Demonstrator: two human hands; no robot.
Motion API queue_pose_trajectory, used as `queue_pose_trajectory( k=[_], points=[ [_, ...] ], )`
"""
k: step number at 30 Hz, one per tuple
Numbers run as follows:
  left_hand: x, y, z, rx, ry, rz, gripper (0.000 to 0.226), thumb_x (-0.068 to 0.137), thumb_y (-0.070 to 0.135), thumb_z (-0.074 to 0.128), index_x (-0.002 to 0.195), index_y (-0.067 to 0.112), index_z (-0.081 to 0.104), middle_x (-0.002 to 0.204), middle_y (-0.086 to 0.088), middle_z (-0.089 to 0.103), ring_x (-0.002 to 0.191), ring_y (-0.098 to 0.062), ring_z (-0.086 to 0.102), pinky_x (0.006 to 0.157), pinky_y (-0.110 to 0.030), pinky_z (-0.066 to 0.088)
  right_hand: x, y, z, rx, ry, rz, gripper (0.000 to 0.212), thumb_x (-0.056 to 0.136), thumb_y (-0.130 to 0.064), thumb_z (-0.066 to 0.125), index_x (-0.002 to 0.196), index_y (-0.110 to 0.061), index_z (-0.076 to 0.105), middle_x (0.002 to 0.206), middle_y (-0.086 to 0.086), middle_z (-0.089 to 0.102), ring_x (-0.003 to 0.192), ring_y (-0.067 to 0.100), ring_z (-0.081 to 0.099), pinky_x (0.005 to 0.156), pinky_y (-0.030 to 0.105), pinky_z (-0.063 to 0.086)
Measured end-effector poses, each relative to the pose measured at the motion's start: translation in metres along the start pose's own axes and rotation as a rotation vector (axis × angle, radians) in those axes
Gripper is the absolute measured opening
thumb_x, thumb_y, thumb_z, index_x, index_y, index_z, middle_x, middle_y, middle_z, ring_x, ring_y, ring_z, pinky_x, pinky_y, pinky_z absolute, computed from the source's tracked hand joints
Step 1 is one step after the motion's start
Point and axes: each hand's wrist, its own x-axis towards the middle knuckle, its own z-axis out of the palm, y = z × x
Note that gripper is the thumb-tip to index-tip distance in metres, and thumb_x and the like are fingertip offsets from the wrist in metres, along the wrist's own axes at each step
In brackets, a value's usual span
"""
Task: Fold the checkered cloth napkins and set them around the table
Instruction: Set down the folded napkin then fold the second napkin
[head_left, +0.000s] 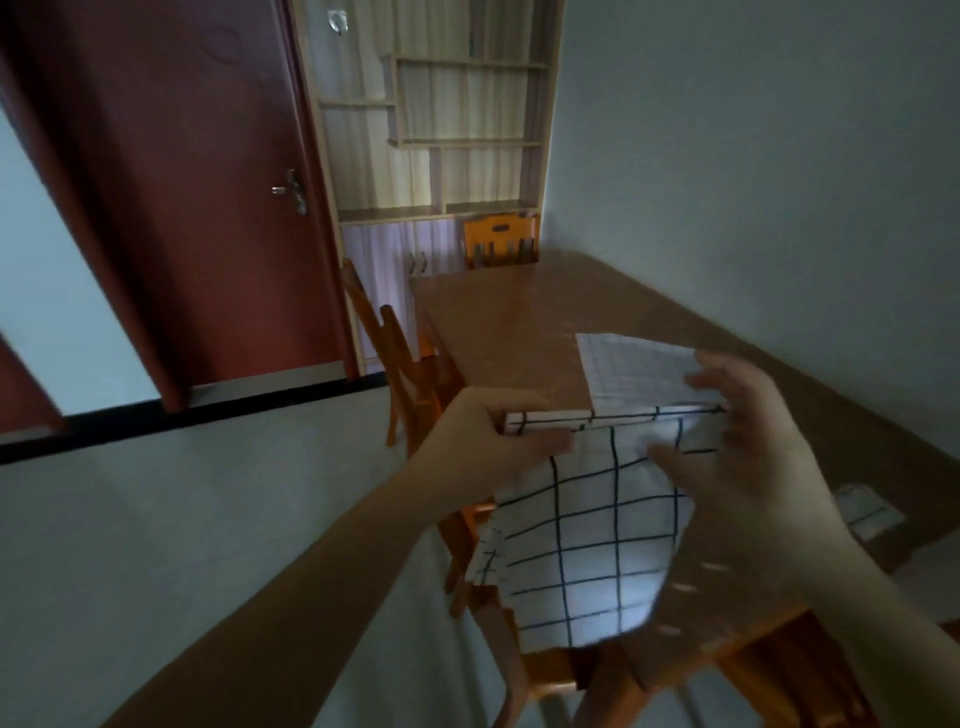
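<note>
I hold a white napkin with a dark grid pattern (587, 540) in the air above the near corner of the brown table (498, 317). My left hand (493, 431) pinches its folded top edge at the left. My right hand (737, 447) grips the same edge at the right, fingers curled over the cloth. The lower part of the napkin hangs down loose. A second white napkin with a finer check (634, 371) lies flat on the table just behind the held one. Another pale folded cloth (867, 509) rests on the table at the right, partly hidden by my right wrist.
Wooden chairs stand along the table's left side (400, 364), at its far end (501, 241) and below my hands (524, 670). A red door (197, 208) and a shelf unit (441, 130) stand beyond. The table's right side runs along a wall.
</note>
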Motion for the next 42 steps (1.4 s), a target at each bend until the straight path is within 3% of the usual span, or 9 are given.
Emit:
queue_pose_trajectory(
  k=[3, 7, 11, 16, 21, 25, 34, 37, 42],
  points=[
    [-0.007, 0.006, 0.022, -0.025, 0.023, -0.144, 0.009, 0.087, 0.012, 0.069, 0.091, 0.012, 0.077, 0.056, 0.013, 0.063, 0.047, 0.000, 0.050, 0.047, -0.015, 0.040, -0.014, 0.009, 0.009, -0.294, 0.058, -0.371, 0.056, 0.069, -0.042, 0.071, 0.118, -0.031, 0.047, 0.131, -0.005, 0.041, 0.121, 0.015, 0.041, 0.098, 0.055, 0.040],
    [-0.019, 0.017, 0.048, -0.052, 0.004, -0.245, 0.015, 0.091, 0.011, 0.061, 0.098, 0.010, 0.075, 0.061, 0.017, 0.068, 0.054, 0.005, 0.059, 0.053, -0.007, 0.042, -0.031, 0.019, 0.019, -0.322, 0.089, -0.635, 0.025, 0.085, -0.041, 0.055, 0.108, -0.032, 0.054, 0.132, 0.004, 0.048, 0.125, 0.027, 0.043, 0.105, 0.050, 0.028],
    [-0.031, 0.022, 0.068, -0.181, 0.012, -0.306, 0.015, 0.091, 0.015, 0.061, 0.094, 0.011, 0.075, 0.084, 0.002, 0.076, 0.083, -0.011, 0.072, 0.074, -0.020, 0.054, -0.038, 0.025, 0.013, -0.269, 0.070, -0.534, 0.029, 0.086, -0.039, 0.054, 0.108, -0.024, 0.065, 0.123, 0.008, 0.062, 0.119, 0.026, 0.051, 0.100, 0.045, 0.032],
    [-0.035, 0.022, 0.089, -0.295, 0.043, -0.415, 0.018, 0.092, 0.020, 0.059, 0.091, 0.011, 0.075, 0.083, 0.000, 0.076, 0.077, -0.011, 0.072, 0.067, -0.020, 0.056, -0.038, 0.042, 0.004, -0.316, 0.000, -0.525, 0.034, 0.088, -0.043, 0.054, 0.104, -0.018, 0.071, 0.106, 0.001, 0.070, 0.096, 0.016, 0.062, 0.094, 0.034, 0.037],
    [-0.039, 0.014, 0.098, -0.483, 0.069, -0.537, 0.022, 0.093, 0.022, 0.058, 0.084, 0.015, 0.076, 0.086, -0.008, 0.076, 0.080, -0.019, 0.072, 0.075, -0.031, 0.058, -0.045, 0.049, -0.001, -0.303, 0.038, -0.542, 0.029, 0.087, -0.041, 0.057, 0.093, -0.017, 0.072, 0.099, -0.001, 0.073, 0.090, 0.015, 0.065, 0.089, 0.033, 0.041],
    [-0.050, 0.007, 0.102, -0.591, 0.107, -0.601, 0.021, 0.093, 0.019, 0.058, 0.084, 0.009, 0.073, 0.075, -0.006, 0.074, 0.066, -0.015, 0.071, 0.057, -0.023, 0.056, -0.052, 0.054, 0.004, -0.336, -0.036, -0.522, 0.027, 0.085, -0.044, 0.056, 0.086, -0.021, 0.068, 0.098, -0.005, 0.071, 0.090, 0.013, 0.065, 0.088, 0.031, 0.036],
    [-0.071, -0.011, 0.097, -0.606, 0.176, -0.608, 0.028, 0.096, 0.030, 0.052, 0.086, 0.017, 0.074, 0.083, -0.005, 0.076, 0.075, -0.017, 0.072, 0.064, -0.028, 0.055, -0.075, 0.036, -0.012, -0.191, -0.104, -0.524, 0.015, 0.081, -0.041, 0.058, 0.077, -0.026, 0.062, 0.113, -0.013, 0.057, 0.113, -0.002, 0.044, 0.100, 0.031, 0.029],
    [-0.076, -0.011, 0.098, -0.478, 0.147, -0.503, 0.027, 0.096, 0.028, 0.051, 0.082, 0.018, 0.072, 0.074, 0.000, 0.072, 0.070, -0.014, 0.068, 0.067, -0.029, 0.056, -0.079, 0.026, -0.020, -0.046, -0.143, -0.427, 0.017, 0.082, -0.041, 0.055, 0.076, -0.027, 0.061, 0.081, -0.017, 0.065, 0.087, -0.004, 0.056, 0.085, 0.011, 0.040],
    [-0.079, 0.006, 0.105, -0.448, 0.077, -0.360, 0.024, 0.095, 0.006, 0.048, 0.091, 0.017, 0.069, 0.074, 0.008, 0.073, 0.070, -0.006, 0.069, 0.061, -0.021, 0.056, -0.074, 0.025, -0.016, 0.017, -0.095, -0.312, 0.020, 0.084, -0.041, 0.065, 0.075, -0.023, 0.063, 0.057, -0.008, 0.061, 0.064, 0.012, 0.061, 0.053, 0.018, 0.048]
  ],
)
